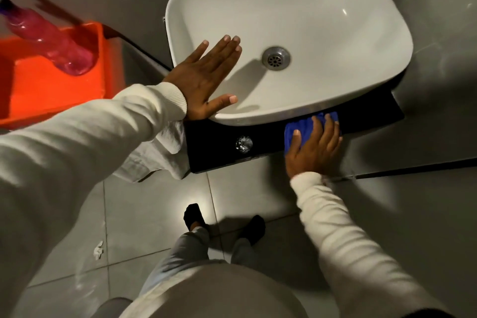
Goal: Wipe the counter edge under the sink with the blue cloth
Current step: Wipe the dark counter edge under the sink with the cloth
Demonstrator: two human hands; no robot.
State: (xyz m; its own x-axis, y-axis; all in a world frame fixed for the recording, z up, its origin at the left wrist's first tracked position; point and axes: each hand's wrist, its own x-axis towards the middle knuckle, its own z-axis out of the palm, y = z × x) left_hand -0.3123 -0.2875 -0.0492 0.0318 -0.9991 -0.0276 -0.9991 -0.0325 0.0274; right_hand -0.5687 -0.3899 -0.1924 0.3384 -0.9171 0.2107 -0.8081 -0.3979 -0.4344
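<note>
A white basin sits on a black counter whose front edge runs below the basin's rim. My right hand presses the blue cloth flat against that edge, right of the middle, just under the rim. Fingers cover most of the cloth; its top and left part show. My left hand lies flat and spread on the basin's left front rim, holding nothing.
A round shiny knob sits on the counter front left of the cloth. A white towel hangs at the counter's left end. An orange bin with a pink bottle stands left. Grey floor tiles and my feet lie below.
</note>
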